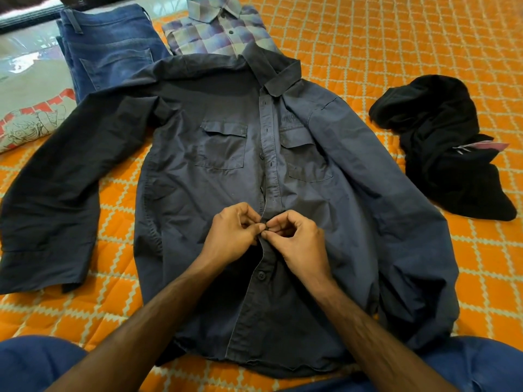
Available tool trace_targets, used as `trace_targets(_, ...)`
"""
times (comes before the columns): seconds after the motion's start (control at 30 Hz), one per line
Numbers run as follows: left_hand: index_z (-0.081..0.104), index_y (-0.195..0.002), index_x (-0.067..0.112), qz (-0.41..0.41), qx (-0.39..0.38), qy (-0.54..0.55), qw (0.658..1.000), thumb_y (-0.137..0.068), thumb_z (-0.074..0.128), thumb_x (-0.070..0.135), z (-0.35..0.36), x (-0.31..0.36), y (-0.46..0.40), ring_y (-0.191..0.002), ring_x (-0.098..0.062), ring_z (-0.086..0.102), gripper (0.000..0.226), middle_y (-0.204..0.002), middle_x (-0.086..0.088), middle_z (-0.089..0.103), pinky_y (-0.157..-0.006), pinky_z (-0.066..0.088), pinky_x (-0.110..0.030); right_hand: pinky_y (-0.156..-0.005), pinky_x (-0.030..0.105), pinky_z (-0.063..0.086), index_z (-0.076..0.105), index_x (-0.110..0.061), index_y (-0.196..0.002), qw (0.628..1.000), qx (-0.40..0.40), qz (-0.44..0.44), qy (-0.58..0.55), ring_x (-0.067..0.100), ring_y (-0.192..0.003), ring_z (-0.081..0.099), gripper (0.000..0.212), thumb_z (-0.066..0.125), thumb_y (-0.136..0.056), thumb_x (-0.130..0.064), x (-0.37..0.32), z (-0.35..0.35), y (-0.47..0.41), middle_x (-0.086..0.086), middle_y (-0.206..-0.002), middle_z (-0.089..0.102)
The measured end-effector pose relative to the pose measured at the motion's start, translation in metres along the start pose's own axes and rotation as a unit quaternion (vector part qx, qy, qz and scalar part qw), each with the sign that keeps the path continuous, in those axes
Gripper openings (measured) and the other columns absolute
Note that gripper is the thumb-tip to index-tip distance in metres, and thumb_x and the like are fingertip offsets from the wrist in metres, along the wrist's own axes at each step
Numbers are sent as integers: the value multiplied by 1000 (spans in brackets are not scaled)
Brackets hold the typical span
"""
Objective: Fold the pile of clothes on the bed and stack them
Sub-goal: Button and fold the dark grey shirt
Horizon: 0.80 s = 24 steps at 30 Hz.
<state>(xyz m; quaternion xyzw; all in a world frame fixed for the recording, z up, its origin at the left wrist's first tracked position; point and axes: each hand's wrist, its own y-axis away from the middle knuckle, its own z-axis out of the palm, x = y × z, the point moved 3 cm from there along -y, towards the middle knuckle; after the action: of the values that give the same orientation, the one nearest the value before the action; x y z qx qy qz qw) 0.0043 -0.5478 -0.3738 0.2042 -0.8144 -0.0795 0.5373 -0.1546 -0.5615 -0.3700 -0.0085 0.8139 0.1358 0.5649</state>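
A dark blue button-up shirt (215, 176) lies face up on the orange quilted bed (396, 38), sleeves spread to both sides. My left hand (230, 236) and my right hand (297, 239) meet at the shirt's front placket, fingers curled, each pinching the fabric edge at a button. The upper buttons look fastened; the placket below my hands gapes a little. A folded plaid shirt (218, 32) and folded blue jeans (113, 49) lie at the far edge. A crumpled black garment (441, 142) sits at the right.
A grey printed t-shirt (31, 108) lies at the far left. My knees in blue trousers (34, 363) rest at the near edge of the bed. Orange quilt shows on the right and far right.
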Motion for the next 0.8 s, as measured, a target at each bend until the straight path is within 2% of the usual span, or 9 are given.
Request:
trace_targets(0.17,66,-81,13,18,12,-28,999,-83,74,5,0,5,4,-60,-17,73,12,-69,-1,74,-70,63,-41,-62,11,49,73,-19,-83,997,-25,26,64,-1,-71,67,13,85,-80,-24,-1,-4,-5,-8,-74,72)
trace_targets(0.3,64,-82,12,34,13,-26,999,-79,75,3,0,8,5,-58,-18,72,14,-68,-3,73,-65,60,-35,-62,14,52,74,-22,-80,997,-13,17,74,0,-70,67,10,83,-81,-23,-1,-4,-6,-10,-73,72)
trace_targets(0.47,53,-98,12,-10,-6,64,998,-82,71,-6,2,5,0,-53,-21,68,30,-66,-7,68,-55,56,-27,-64,20,55,73,-23,-77,998,14,-13,60,4,-71,68,11,82,-80,-19,-1,-4,-6,-11,-73,72)
trace_targets(0.57,46,-97,15,-29,-12,118,993,-85,68,-11,5,-1,-3,-50,-17,63,36,-68,-10,63,-54,54,-28,-62,19,54,72,-23,-77,998,19,-13,59,4,-70,68,11,81,-81,-18,-1,-2,-7,-11,-73,71)
trace_targets(0.63,44,-95,19,26,8,72,997,-85,69,-7,6,-1,-1,-55,-19,63,38,-72,-6,64,-58,55,-33,-61,22,57,73,-20,-78,999,15,36,27,8,-68,69,9,81,-82,-16,1,-3,-9,-6,-73,73)
trace_targets(0.73,43,-97,17,176,2,-64,982,-86,69,-1,7,9,6,-70,-18,62,33,-82,-5,63,-65,54,-30,-54,25,55,74,-6,-86,986,-20,144,-86,14,-62,67,4,76,-87,-9,2,-6,-13,8,-76,75)
trace_targets(0.8,44,-98,17,199,-9,-69,978,-88,69,0,5,9,5,-72,-18,62,32,-83,-5,62,-67,54,-30,-51,24,54,73,1,-90,978,-42,166,-119,14,-59,64,6,74,-88,-5,2,-9,-14,10,-74,72)
